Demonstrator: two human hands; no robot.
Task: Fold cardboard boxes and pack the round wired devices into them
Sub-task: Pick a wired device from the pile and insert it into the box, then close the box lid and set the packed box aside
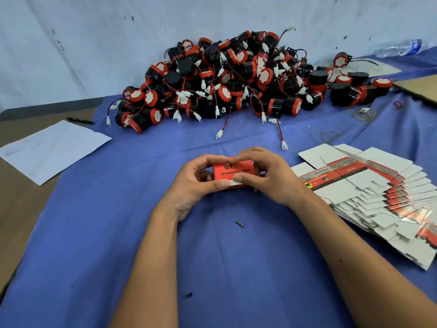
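A small red cardboard box [233, 172] with black lettering sits between both hands just above the blue cloth. My left hand [197, 184] grips its left end, thumb along the white front flap. My right hand [267, 177] grips the right end, fingers curled over the top and thumb on the flap. A big heap of round black-and-red wired devices [236, 79] with white plugs lies behind. A fanned stack of flat unfolded boxes [378, 192] lies to the right.
A white paper sheet [52, 150] and a black pen [80, 120] lie at the left. Rubber bands [326, 136] sit right of the heap, a brown board [421, 87] and a plastic bottle [399, 48] at far right. A small dark scrap [240, 224] lies near my wrists.
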